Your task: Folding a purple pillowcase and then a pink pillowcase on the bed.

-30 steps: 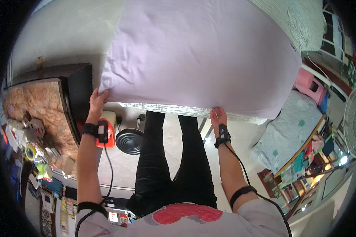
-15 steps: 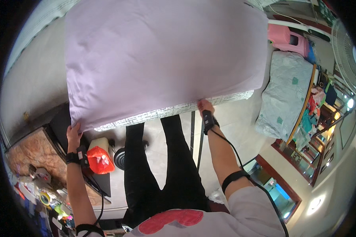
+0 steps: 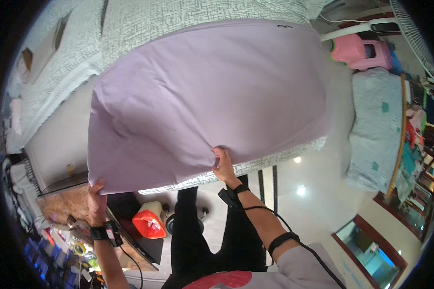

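Brown marbled tabletop (image 3: 65,204), crowded with small items along its outer side, stands at the lower left, below a pale textured cover (image 3: 43,103) that runs up toward the top of the view. Just beside the tabletop is the left hand (image 3: 96,200), its fingers closed on the near left corner of a lavender cloth (image 3: 207,101). A black strap with a small device circles that wrist. To the right, on the floor, stands a pale bin (image 3: 152,208) lined with an orange-red bag (image 3: 148,224), near the person's black trousers (image 3: 190,221). The cloth spreads across the middle over a white-and-grey patterned cover (image 3: 197,180) — a strip of which shows along the near edge. Farther along that edge the right hand (image 3: 223,166) pinches the fabric between thumb and fingers, and creases fan out from the grip toward the upper left. Well apart on the right are a pink plastic object (image 3: 354,50), a pale pad with teal patches (image 3: 375,130) — and, at the rim, a white fan (image 3: 414,38).
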Motion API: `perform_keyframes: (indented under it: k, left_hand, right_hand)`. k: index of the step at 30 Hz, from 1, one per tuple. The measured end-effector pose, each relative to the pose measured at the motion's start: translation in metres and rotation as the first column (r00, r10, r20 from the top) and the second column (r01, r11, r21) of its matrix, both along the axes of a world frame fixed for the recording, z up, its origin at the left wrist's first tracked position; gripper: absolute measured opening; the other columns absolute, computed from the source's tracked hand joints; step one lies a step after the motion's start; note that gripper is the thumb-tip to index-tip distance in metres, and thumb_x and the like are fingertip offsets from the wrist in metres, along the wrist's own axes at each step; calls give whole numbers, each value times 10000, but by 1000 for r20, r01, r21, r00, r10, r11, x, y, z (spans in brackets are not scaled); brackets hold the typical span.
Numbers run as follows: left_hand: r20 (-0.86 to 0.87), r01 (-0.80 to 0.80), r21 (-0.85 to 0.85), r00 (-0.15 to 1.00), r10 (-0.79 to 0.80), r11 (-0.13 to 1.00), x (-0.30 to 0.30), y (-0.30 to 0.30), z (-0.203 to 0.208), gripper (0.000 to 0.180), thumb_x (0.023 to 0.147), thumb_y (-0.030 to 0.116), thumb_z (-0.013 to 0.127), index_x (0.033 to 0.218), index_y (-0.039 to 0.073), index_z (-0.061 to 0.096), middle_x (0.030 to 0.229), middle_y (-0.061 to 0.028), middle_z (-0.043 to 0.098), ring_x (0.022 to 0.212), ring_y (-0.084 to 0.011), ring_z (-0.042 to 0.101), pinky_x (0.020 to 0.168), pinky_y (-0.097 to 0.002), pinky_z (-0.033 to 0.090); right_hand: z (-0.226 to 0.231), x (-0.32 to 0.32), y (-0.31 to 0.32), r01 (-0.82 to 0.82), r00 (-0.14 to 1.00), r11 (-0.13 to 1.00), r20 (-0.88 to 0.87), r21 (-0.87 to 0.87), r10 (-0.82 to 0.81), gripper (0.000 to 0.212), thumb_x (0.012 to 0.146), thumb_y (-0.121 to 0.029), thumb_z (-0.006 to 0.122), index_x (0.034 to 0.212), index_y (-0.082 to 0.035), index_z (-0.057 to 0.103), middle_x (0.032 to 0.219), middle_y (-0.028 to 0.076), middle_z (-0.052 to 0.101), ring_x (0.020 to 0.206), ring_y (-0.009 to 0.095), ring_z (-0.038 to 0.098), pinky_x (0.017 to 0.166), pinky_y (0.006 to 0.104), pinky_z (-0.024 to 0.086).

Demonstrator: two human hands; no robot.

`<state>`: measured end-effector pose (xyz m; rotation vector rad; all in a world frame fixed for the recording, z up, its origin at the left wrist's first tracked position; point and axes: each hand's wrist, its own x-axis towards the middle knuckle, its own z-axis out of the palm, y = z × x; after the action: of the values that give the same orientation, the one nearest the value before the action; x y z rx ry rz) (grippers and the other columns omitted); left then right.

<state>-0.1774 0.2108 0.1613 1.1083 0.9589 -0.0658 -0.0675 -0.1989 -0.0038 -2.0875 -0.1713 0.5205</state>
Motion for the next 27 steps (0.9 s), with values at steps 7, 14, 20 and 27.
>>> perform_keyframes:
  k: [7, 14, 20, 27]
  left_hand:
    - [292, 402, 197, 847, -445, 894, 163, -220, 100, 128, 789, 139, 498, 900, 78, 475, 1113, -123, 440, 918, -228, 527, 727, -352, 463]
    - [192, 570, 739, 331, -924, 358, 270, -485, 56, 200, 644, 50, 593, 781, -41, 479, 1292, -267, 194, 1198, -442, 153, 959, -488, 182]
    - [-79, 807, 548, 314, -946, 222, 227, -541, -58, 431, 704, 172, 603, 1069, 36, 418, 1218, -235, 296, 1174, -389, 221, 944, -451, 237]
    - [-566, 732, 641, 654, -502, 232, 147, -409, -150, 534, 648, 142, 612, 1105, 24, 363, 1157, -225, 329, 1093, -367, 290, 906, -450, 268]
  right_hand:
    - [117, 54, -53, -310, 869, 831, -216, 463, 445, 1218, 460, -372, 788, 1298, -85, -48, 1347, 178, 6, 1243, 323, 70, 1010, 460, 154]
    - [213, 141, -194, 634, 773, 230, -595, 738, -222, 1197, 442, -431, 782, 1312, -202, -7, 1281, 135, 233, 1161, 275, 314, 942, 401, 319]
    - [58, 144, -314, 843, 533, 368, -706, 393, -467, 766, 675, -220, 655, 1270, -101, 187, 1143, 119, 373, 1054, 225, 388, 808, 364, 392]
    - [25, 164, -309, 772, 497, 633, -561, -64, -662, 629, 648, -171, 684, 1174, -31, 370, 1093, 96, 450, 947, 188, 465, 737, 361, 409]
